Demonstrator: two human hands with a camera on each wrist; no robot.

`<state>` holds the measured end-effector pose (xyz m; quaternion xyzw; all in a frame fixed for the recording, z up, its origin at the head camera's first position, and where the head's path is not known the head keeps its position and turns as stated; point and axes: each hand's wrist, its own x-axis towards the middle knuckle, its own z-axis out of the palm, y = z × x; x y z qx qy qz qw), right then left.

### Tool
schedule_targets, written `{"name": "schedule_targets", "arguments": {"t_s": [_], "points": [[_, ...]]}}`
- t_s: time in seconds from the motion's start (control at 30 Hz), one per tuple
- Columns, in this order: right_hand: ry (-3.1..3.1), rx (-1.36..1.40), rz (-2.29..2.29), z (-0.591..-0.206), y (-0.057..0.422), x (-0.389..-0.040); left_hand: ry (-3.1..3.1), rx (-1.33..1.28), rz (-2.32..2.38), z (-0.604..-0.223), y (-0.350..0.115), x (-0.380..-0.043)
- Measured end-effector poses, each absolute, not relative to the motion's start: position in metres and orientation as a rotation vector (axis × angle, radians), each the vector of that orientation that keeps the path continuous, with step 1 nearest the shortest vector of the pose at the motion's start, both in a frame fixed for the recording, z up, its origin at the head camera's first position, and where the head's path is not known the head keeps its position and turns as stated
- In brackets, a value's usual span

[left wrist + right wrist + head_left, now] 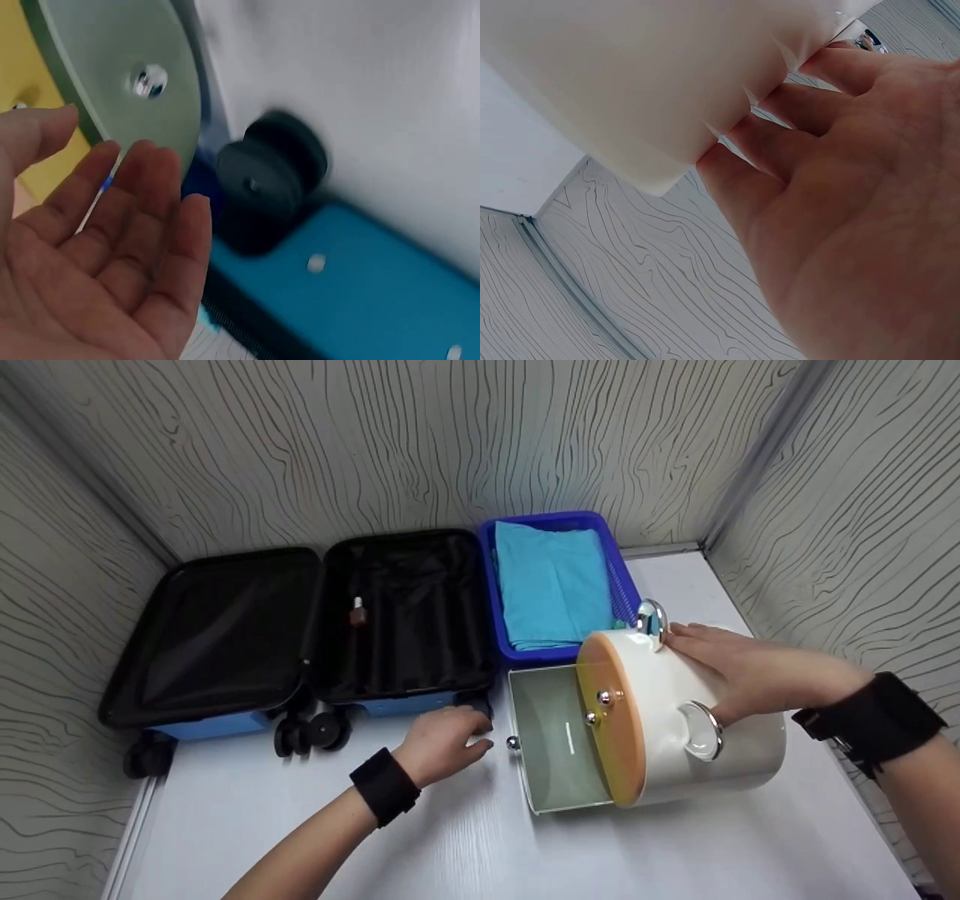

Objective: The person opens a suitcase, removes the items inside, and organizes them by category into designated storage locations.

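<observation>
A rounded white drawer box (675, 675) with an orange-and-yellow front (619, 720) stands on the table at the right. One pale green drawer (555, 780) is pulled out toward the left, with a silver knob (513, 742) on its outer face. My right hand (757, 671) lies with extended fingers against the box beside its chrome handles; in the right wrist view its fingertips (712, 154) touch the white surface. My left hand (446, 746) is held just left of the drawer, fingers loosely bent and nothing in them. The left wrist view has the drawer knob (152, 81) just beyond those fingers.
An open suitcase (225, 637) lies at the left, black inside with blue sides and black wheels (324, 729). A small brown bottle with a white cap (358, 615) is in its right half. Behind the box, a blue basket (487, 585) contains folded turquoise cloth (555, 585).
</observation>
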<state>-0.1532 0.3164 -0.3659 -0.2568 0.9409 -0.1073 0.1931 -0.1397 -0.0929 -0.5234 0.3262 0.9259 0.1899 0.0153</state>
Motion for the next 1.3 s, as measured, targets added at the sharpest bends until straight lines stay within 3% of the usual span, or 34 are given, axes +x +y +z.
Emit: {"name": "schedule_targets", "arguments": {"t_s": [0.2, 0.43, 1.3], "points": [[2.642, -0.719, -0.285, -0.365, 0.318, -0.154, 2.920, 1.040, 0.497, -0.490, -0.112, -0.161], [2.641, -0.720, -0.302, -0.366, 0.320, -0.154, 2.883, 0.812, 0.297, -0.471, -0.142, -0.199], [2.646, -0.660, -0.311, -0.366, 0.318, -0.152, 2.615, 0.106, 0.377, -0.487, -0.208, -0.291]]}}
